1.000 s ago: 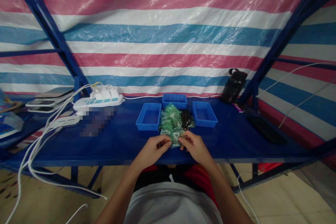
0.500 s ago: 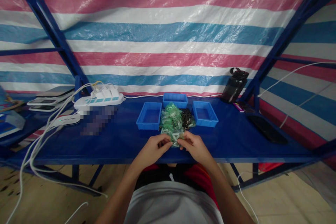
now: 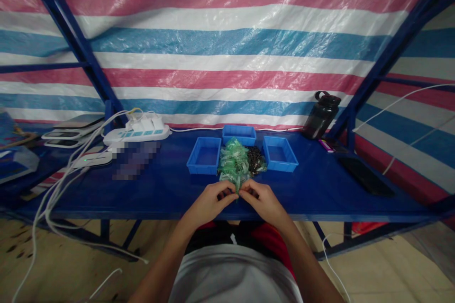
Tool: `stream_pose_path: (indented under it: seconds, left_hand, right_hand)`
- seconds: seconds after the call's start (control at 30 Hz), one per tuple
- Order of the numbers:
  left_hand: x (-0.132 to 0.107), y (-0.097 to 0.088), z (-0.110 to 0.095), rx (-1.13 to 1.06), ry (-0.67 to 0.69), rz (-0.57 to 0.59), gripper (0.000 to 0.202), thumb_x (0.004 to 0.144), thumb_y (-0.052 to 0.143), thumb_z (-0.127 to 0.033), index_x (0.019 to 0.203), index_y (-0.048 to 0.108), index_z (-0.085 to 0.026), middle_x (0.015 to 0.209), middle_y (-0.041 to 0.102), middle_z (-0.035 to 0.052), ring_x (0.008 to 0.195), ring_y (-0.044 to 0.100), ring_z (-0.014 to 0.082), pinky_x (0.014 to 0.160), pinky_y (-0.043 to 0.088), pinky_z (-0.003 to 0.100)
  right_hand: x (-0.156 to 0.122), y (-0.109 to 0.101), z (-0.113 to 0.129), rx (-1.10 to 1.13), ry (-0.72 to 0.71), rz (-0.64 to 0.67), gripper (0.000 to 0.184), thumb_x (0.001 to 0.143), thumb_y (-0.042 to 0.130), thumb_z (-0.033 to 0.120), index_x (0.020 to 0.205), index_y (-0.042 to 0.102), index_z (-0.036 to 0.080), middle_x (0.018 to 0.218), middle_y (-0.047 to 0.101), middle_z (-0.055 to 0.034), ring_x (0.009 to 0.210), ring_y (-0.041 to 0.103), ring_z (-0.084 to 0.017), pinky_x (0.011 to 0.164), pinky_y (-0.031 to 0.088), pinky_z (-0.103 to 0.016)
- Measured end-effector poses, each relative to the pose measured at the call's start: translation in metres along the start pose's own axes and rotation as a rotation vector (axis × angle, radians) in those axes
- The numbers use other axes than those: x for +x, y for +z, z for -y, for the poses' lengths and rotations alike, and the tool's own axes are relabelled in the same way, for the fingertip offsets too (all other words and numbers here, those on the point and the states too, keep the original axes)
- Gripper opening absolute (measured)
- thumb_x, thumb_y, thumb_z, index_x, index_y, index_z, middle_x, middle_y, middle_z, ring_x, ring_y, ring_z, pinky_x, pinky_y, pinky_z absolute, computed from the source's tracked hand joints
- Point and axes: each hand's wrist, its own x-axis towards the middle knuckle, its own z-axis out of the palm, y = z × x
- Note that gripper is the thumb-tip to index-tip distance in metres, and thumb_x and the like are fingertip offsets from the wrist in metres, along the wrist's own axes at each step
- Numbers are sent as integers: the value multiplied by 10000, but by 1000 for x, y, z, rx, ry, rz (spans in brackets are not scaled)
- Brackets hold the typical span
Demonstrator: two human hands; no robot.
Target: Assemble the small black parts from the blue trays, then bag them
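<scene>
Side by side near the table's front edge, my left hand [image 3: 219, 196] and my right hand [image 3: 258, 195] pinch a small green see-through plastic bag [image 3: 238, 188] between thumbs and fingers. Its contents cannot be made out. Just beyond the fingertips lies a heap of crumpled green plastic bags [image 3: 232, 155]. Against the heap's right side rests a pile of small dark parts [image 3: 255, 160], too small to name. Three blue plastic bins surround the heap: a left bin [image 3: 202, 169], a back bin [image 3: 239, 142] and a right bin [image 3: 280, 165].
On the blue table [image 3: 159, 196], a white power strip [image 3: 138, 135] with plugs and cables stands at the left. Stacked phones [image 3: 67, 137] lie farther left. A black bottle [image 3: 321, 116] stands back right, with a dark phone-like slab [image 3: 366, 176] nearer. Striped sheeting [image 3: 227, 42] hangs behind.
My fingertips have come closer together, and the bag between them is now narrower and bunched up. The whole view has shifted slightly.
</scene>
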Motion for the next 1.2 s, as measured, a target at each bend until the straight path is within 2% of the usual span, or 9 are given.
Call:
stream_pose_path:
  seconds: [0.13, 0.3, 0.5, 0.63, 0.7, 0.77, 0.87, 1.1, 1.2]
  left_hand:
    - [0, 0, -1, 27, 72, -28, 165, 909, 498, -259, 948, 637, -178, 1007, 622, 51, 904, 578, 157, 790, 463, 244]
    - [-1, -1, -2, 36, 145, -30, 235, 929, 453, -223, 1043, 658, -210, 1133, 597, 64, 1052, 548, 179, 965, 415, 319]
    - [0, 2, 8, -49, -36, -154, 287, 876, 546, -291, 1144, 574, -192, 1077, 602, 70, 841, 600, 153, 697, 504, 251]
    - [1, 3, 13, -72, -86, -183, 420, 843, 586, -288, 1247, 510, -201, 1073, 608, 65, 794, 594, 143, 675, 488, 245]
    - [2, 2, 10, -69, -96, -167, 363, 854, 571, -300, 1196, 550, -180, 967, 634, 48, 771, 590, 146, 677, 473, 245]
    - [1, 0, 6, -57, -94, -111, 234, 879, 533, -326, 1004, 626, -152, 802, 633, 21, 725, 579, 145, 656, 449, 237]
    - [0, -3, 1, -11, -101, -72, 245, 890, 509, -337, 789, 626, -147, 674, 601, -7, 648, 554, 131, 605, 407, 220]
    - [-2, -1, 0, 16, -125, -81, 226, 874, 526, -312, 746, 630, -157, 639, 610, -18, 604, 559, 120, 585, 388, 208]
    - [-1, 2, 0, 26, -90, -112, 196, 868, 540, -313, 770, 617, -163, 676, 619, -17, 635, 556, 126, 607, 397, 211]
  right_hand:
    - [-4, -1, 4, -41, 13, 54, 171, 833, 599, 360, 813, 601, 191, 753, 640, 12, 601, 534, -112, 555, 388, -214]
    - [-3, 2, -2, -59, 54, -30, 221, 866, 546, 403, 788, 542, 196, 710, 615, 5, 579, 530, -126, 543, 388, -230]
    - [-3, -3, -1, 5, 14, -24, 213, 921, 462, 365, 819, 549, 199, 705, 605, 2, 658, 552, -148, 617, 399, -241]
    - [-3, -5, 0, 18, -7, 4, 196, 925, 455, 341, 846, 563, 198, 730, 612, -1, 694, 567, -154, 645, 401, -243]
    - [-3, -5, 0, 7, -22, 8, 192, 924, 458, 328, 832, 562, 196, 736, 614, -2, 705, 570, -154, 662, 401, -245]
    - [-2, -4, -1, -8, -18, -6, 201, 922, 463, 326, 802, 555, 194, 726, 610, 1, 698, 568, -150, 659, 398, -243]
    - [-1, -3, -4, -38, 10, -52, 216, 910, 488, 342, 764, 550, 195, 704, 599, 4, 672, 556, -147, 627, 389, -241]
    - [0, 2, -10, -36, 75, -191, 210, 842, 578, 390, 761, 520, 205, 671, 571, 12, 606, 525, -135, 566, 394, -235]
    - [-2, 2, -7, -27, 50, -126, 180, 845, 572, 387, 840, 555, 209, 731, 616, -5, 654, 565, -149, 578, 421, -239]
